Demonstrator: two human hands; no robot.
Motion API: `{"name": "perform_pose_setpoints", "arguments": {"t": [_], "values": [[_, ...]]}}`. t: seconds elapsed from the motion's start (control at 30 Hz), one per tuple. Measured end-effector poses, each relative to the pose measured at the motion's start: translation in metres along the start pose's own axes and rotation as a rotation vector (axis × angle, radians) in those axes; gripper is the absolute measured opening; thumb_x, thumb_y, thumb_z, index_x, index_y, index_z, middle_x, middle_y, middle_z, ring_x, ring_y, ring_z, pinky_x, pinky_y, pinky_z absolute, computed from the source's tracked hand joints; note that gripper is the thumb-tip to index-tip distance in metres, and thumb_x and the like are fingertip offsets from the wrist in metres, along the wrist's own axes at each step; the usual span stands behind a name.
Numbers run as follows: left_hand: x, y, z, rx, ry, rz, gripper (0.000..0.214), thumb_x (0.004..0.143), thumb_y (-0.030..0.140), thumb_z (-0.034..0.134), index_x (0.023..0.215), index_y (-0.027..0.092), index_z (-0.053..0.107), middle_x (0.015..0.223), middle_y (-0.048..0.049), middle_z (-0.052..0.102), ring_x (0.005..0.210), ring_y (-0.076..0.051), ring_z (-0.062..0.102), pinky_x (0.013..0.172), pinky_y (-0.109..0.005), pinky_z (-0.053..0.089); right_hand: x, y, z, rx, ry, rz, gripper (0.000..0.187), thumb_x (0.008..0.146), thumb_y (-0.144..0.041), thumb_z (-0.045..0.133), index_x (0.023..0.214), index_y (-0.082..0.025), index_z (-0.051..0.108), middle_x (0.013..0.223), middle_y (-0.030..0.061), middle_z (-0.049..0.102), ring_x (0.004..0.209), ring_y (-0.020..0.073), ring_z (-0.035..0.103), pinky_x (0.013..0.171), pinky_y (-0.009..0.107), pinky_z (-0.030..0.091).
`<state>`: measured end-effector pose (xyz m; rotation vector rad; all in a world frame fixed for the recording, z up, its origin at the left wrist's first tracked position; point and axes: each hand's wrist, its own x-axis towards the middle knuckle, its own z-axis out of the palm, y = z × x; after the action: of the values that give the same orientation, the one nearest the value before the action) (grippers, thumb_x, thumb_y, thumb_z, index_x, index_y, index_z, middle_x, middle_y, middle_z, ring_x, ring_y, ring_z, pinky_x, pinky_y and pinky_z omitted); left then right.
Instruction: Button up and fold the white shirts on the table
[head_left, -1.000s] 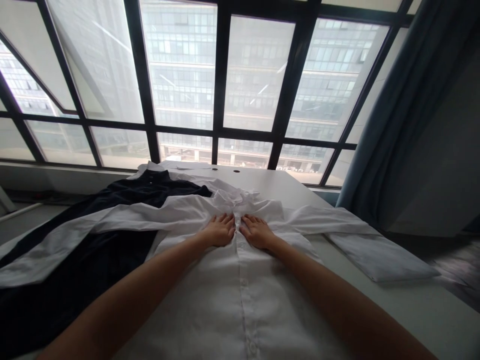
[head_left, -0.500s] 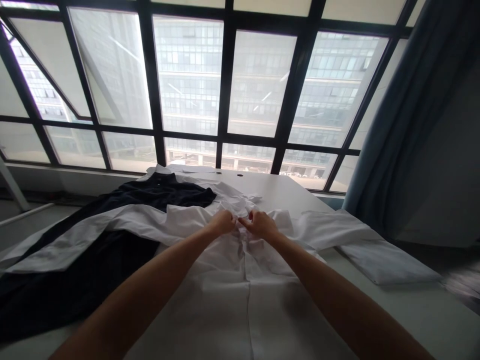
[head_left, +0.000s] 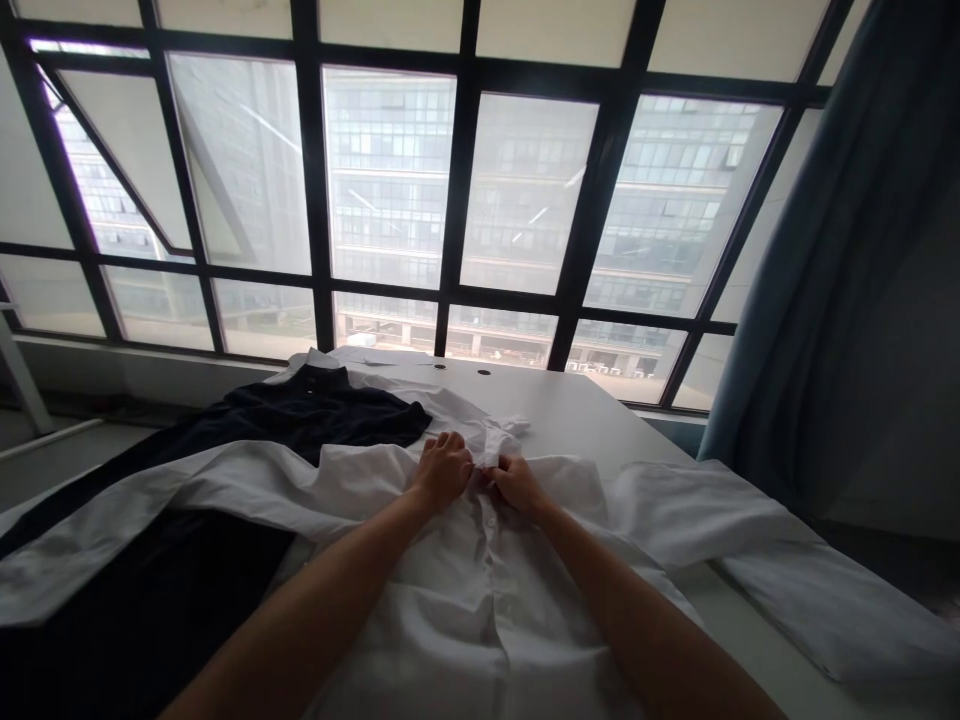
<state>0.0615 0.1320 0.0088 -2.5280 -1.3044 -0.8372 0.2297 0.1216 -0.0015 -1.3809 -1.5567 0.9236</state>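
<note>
Two hands on one white button-front shirt (head_left: pixel 480 610), spread on one white table (head_left: pixel 570 420). Left hand (head_left: pixel 442 472): fingers clenched on the placket (head_left: pixel 486 515). Right hand (head_left: pixel 519 486): fingers pinching it. One navy garment (head_left: pixel 127 620) lies under the left sleeve (head_left: pixel 97 540).

Pretty sure this is an upper floor of an office building or some commercial studio, not a home: there's a huge wall of black-framed windows (head_left: pixel 457 180) looking straight at a glass office block (head_left: pixel 390 170). Inside it's a long white desk-style table (head_left: pixel 555 410) with little cable holes (head_left: pixel 484 372) in the top, plus a heavy blue-grey curtain (head_left: pixel 795 300) off to the right.
</note>
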Motion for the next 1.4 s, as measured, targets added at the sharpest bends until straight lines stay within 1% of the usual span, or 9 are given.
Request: {"name": "perform_pose_setpoints", "arguments": {"t": [0.07, 0.13, 0.3, 0.47, 0.63, 0.8, 0.9, 1.17, 1.4], "values": [[-0.001, -0.002, 0.002, -0.040, 0.052, 0.031, 0.018, 0.087, 0.022, 0.054, 0.088, 0.019, 0.072, 0.129, -0.0107, 0.059, 0.122, -0.027, 0.049, 0.108, -0.048, 0.031, -0.003, 0.002, 0.003, 0.014, -0.031, -0.040, 0.015, 0.075, -0.028, 0.054, 0.070, -0.018, 0.062, 0.059, 0.0006, 0.064, 0.040, 0.0105, 0.049, 0.040, 0.022, 0.038], [-0.004, -0.003, 0.003, -0.086, 0.054, 0.046, 0.019, 0.089, 0.023, 0.053, 0.089, 0.019, 0.071, 0.120, -0.0096, 0.065, 0.116, -0.025, 0.055, 0.111, -0.049, 0.025, -0.008, 0.001, 0.005, -0.078, 0.020, -0.140, 0.017, 0.077, -0.027, 0.052, 0.074, -0.017, 0.065, 0.059, 0.0004, 0.064, 0.044, 0.0110, 0.051, 0.045, 0.022, 0.041], [-0.012, 0.000, 0.004, -0.137, -0.025, -0.005, 0.024, 0.093, 0.024, 0.049, 0.086, 0.016, 0.071, 0.086, -0.0090, 0.073, 0.090, -0.022, 0.065, 0.101, -0.041, 0.037, -0.025, -0.012, 0.003, -0.543, 0.217, -0.418, 0.028, 0.084, -0.027, 0.051, 0.105, -0.020, 0.067, 0.085, 0.0037, 0.071, 0.071, 0.0170, 0.064, 0.070, 0.027, 0.049], [-0.014, 0.006, 0.001, -0.085, -0.065, -0.071, 0.028, 0.092, 0.029, 0.050, 0.082, 0.015, 0.072, 0.084, -0.0125, 0.072, 0.089, -0.026, 0.067, 0.092, -0.040, 0.042, -0.034, -0.021, 0.002, -0.935, 0.235, -0.297, 0.051, 0.089, -0.021, 0.045, 0.140, -0.028, 0.047, 0.120, 0.0067, 0.066, 0.090, 0.0212, 0.066, 0.076, 0.030, 0.047], [-0.016, 0.011, -0.005, -0.105, -0.030, -0.162, 0.026, 0.089, 0.034, 0.055, 0.085, 0.017, 0.074, 0.087, -0.0119, 0.073, 0.086, -0.026, 0.067, 0.083, -0.036, 0.044, -0.036, -0.022, -0.002, -1.017, 0.237, -0.225, 0.031, 0.094, -0.025, 0.042, 0.116, -0.024, 0.065, 0.115, 0.0081, 0.067, 0.091, 0.0203, 0.067, 0.075, 0.027, 0.045], [-0.014, 0.007, -0.003, -0.255, 0.024, -0.293, 0.028, 0.088, 0.035, 0.053, 0.083, 0.018, 0.074, 0.082, -0.0090, 0.073, 0.079, -0.022, 0.065, 0.073, -0.030, 0.042, -0.042, -0.027, -0.004, -0.952, 0.076, -0.497, 0.026, 0.091, -0.023, 0.047, 0.106, -0.023, 0.068, 0.111, 0.0055, 0.069, 0.091, 0.0181, 0.066, 0.076, 0.024, 0.045], [-0.011, 0.003, 0.004, -0.412, 0.036, -0.359, 0.029, 0.087, 0.035, 0.053, 0.080, 0.017, 0.074, 0.073, -0.0050, 0.070, 0.071, -0.018, 0.062, 0.065, -0.026, 0.039, -0.045, -0.028, 0.001, -0.929, 0.020, -0.569, 0.026, 0.089, -0.021, 0.048, 0.104, -0.023, 0.069, 0.112, 0.0053, 0.070, 0.092, 0.0184, 0.066, 0.078, 0.024, 0.045], [-0.008, -0.002, 0.020, -0.845, 0.008, -0.355, 0.038, 0.078, 0.048, 0.056, 0.061, 0.014, 0.063, 0.055, 0.0022, 0.053, 0.057, -0.012, 0.047, 0.054, -0.023, 0.031, -0.044, -0.024, 0.009, -0.885, 0.190, -0.403, 0.025, 0.091, -0.020, 0.047, 0.107, -0.021, 0.066, 0.110, 0.0075, 0.071, 0.092, 0.0198, 0.067, 0.077, 0.025, 0.044], [-0.006, -0.002, 0.022, -1.021, 0.006, -0.358, 0.048, 0.070, 0.059, 0.063, 0.054, 0.014, 0.057, 0.051, 0.0035, 0.045, 0.053, -0.010, 0.040, 0.052, -0.023, 0.029, -0.041, -0.022, 0.009, -0.869, 0.231, -0.340, 0.025, 0.093, -0.025, 0.047, 0.109, -0.022, 0.066, 0.108, 0.0067, 0.072, 0.094, 0.0210, 0.067, 0.079, 0.026, 0.045]]}}
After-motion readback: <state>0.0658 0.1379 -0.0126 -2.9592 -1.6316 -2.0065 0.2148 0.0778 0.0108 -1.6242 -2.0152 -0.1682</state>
